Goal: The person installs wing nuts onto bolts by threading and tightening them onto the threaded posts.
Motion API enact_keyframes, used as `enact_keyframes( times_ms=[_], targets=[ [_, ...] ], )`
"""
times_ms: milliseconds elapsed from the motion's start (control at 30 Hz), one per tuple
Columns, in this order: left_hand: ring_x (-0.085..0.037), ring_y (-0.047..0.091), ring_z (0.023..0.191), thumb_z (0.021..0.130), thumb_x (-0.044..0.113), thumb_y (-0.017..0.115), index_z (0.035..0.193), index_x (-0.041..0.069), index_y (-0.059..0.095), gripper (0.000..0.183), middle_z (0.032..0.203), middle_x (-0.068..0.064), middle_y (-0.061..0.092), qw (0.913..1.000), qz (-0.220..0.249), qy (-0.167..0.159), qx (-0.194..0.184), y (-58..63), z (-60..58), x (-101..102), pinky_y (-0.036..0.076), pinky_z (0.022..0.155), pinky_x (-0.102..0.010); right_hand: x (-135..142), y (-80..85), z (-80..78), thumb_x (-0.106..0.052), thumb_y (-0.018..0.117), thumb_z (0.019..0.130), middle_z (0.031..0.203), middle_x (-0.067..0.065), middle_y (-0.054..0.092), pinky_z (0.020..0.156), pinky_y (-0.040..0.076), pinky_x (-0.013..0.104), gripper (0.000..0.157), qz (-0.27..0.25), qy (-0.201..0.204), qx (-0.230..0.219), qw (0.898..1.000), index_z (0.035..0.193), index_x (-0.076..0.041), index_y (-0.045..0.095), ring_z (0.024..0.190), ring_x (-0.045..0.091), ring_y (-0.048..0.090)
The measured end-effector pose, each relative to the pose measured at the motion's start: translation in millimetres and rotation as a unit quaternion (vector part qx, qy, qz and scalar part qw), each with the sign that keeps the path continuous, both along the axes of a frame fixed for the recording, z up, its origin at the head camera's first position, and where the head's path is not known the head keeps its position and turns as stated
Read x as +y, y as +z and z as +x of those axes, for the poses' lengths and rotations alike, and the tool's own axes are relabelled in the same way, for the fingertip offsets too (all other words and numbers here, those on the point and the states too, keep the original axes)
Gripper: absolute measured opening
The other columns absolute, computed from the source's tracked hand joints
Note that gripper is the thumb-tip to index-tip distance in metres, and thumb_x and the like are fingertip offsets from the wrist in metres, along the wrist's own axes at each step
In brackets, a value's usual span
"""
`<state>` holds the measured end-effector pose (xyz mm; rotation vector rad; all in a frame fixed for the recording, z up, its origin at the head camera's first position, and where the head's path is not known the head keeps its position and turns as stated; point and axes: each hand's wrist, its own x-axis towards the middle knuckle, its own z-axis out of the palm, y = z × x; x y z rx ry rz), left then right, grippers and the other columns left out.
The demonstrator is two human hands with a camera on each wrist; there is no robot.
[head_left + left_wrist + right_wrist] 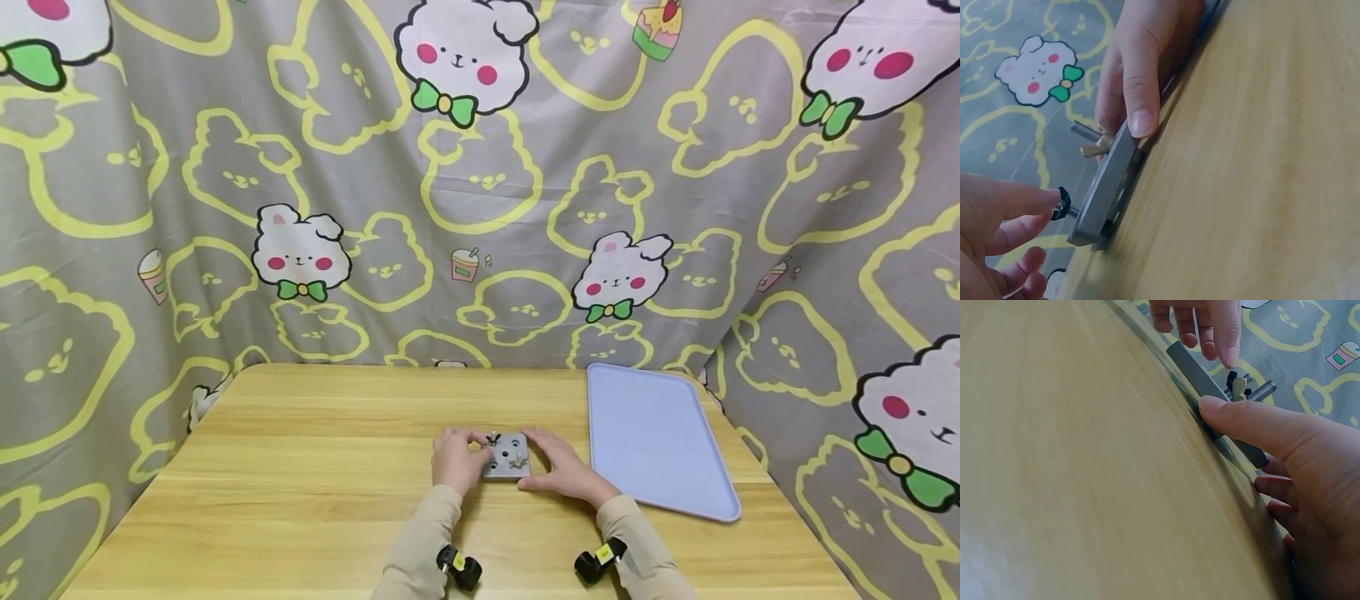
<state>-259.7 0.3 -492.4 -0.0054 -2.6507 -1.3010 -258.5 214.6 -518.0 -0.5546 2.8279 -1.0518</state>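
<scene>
A grey metal plate (pixel 506 468) with several holes lies on the table before me. My right hand (pixel 558 468) grips it from the right, thumb along the near edge and fingers at the far side. A black wing nut (pixel 1062 205) sits on a bolt near the plate's left end. At this nut are the thumb and forefinger of my left hand (pixel 457 460), which appear to pinch it. Nearer the right hand, a brass-coloured wing nut (pixel 1102 140) is on a second threaded bolt (pixel 1263 391), which sticks out past it.
A light blue tray (pixel 652 437) stands to the right of my right hand on the wooden table (pixel 300 475). A grey curtain (pixel 390 333) with cartoon faces hangs behind and along both sides. Each forearm wears a black wrist camera (pixel 459 568).
</scene>
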Motion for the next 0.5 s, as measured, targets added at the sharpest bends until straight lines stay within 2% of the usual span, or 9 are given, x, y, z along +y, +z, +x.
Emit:
enact_keyframes(
  times_ms=[500],
  targets=[
    [-0.03,0.052,0.099,0.074,0.022,0.081,0.089,0.019,0.076,0.016,0.104,-0.01,0.063,0.9999,-0.004,-0.001,-0.011,-1.4,-0.5,2.1,0.044,0.08,-0.044,-1.3,3.2,1.1,-0.047,0.077,0.078,0.157,0.022,0.029,0.117,0.012,0.067,0.093,-0.009,-0.001,-0.006,1.0,0.151,-0.01,0.034,0.147,0.045,0.02]
  ],
)
